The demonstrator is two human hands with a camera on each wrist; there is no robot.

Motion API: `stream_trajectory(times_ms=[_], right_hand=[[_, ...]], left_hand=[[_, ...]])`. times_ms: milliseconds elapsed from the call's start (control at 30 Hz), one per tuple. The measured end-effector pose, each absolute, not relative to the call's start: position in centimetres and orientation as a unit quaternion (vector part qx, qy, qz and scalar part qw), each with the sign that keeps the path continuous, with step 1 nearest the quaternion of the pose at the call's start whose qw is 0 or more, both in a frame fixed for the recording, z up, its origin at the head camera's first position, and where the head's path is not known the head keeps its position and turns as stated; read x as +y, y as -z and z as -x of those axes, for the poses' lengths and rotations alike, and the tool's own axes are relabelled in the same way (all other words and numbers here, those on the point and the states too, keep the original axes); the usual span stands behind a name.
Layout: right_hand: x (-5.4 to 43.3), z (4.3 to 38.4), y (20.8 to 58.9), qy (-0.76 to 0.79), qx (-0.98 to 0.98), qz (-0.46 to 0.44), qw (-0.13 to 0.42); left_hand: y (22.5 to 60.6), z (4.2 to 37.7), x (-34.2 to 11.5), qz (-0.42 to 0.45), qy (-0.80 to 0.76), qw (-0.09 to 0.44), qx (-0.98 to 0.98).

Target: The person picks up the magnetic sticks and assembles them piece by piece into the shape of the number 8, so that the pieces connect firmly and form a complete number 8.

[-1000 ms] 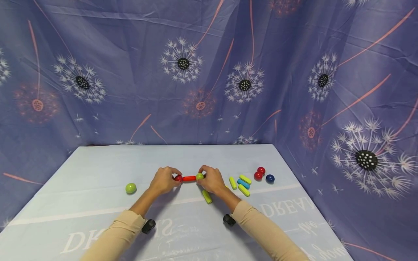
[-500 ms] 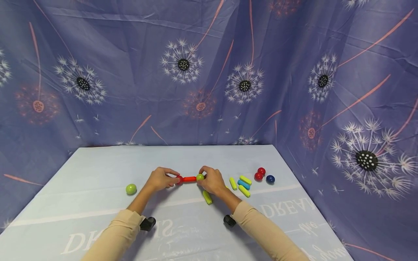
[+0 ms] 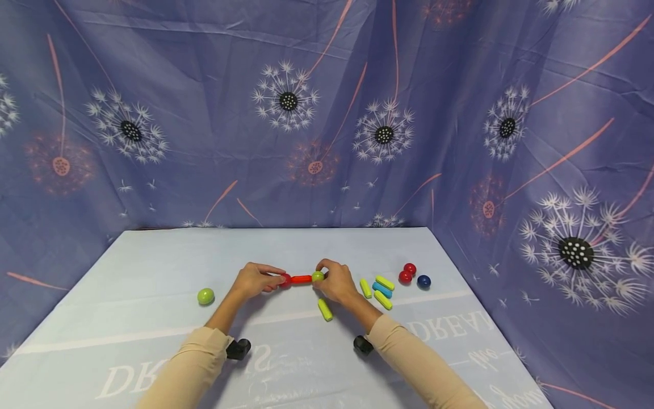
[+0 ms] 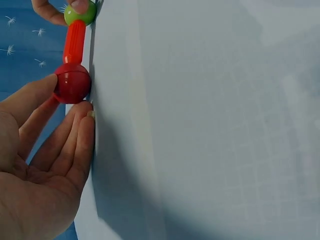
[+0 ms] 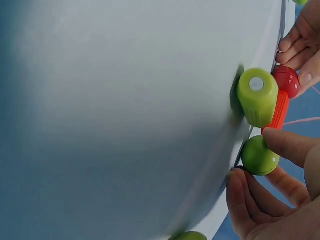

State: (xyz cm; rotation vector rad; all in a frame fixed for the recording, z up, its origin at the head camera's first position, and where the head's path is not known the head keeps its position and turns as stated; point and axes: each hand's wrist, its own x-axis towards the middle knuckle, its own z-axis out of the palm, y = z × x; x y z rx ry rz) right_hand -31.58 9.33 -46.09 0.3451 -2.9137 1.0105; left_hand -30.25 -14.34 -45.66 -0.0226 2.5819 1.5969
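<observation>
My left hand [image 3: 255, 280] pinches a glossy red ball [image 4: 73, 84] between thumb and finger, its other fingers stretched out beneath. A short ribbed red rod [image 4: 75, 42] runs in line from that ball to a green ball [image 5: 260, 156]. Thumb and fingertips of my right hand [image 3: 337, 282] pinch the green ball. In the head view the three pieces form one straight row, low over the table. Just in front of the right hand lies a lime-green rod [image 3: 325, 309]; its end, with a pale grey disc, faces the right wrist camera.
Lime-green rods [image 3: 383, 300] and a blue rod [image 3: 382, 289] lie right of my right hand. Beyond them are two red balls [image 3: 405, 277] and a dark blue ball [image 3: 423, 282]. Another green ball [image 3: 206, 296] sits at the left. A patterned curtain [image 3: 327, 113] surrounds the table [image 3: 168, 255].
Both hands have shifted slightly right with the joined row of red ball, red rod and green ball. The left fingers have changed their hold on the red ball and now reach out straighter.
</observation>
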Motion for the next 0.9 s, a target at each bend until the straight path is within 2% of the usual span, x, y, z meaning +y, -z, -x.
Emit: stream_trajectory(times_ms=[900], right_hand=[[11.0,30.5,44.7,-0.309,-0.944,-0.115,-0.006]], left_hand=[[45.9,30.6,-14.2,0.019,-0.518,0.058,0.853]])
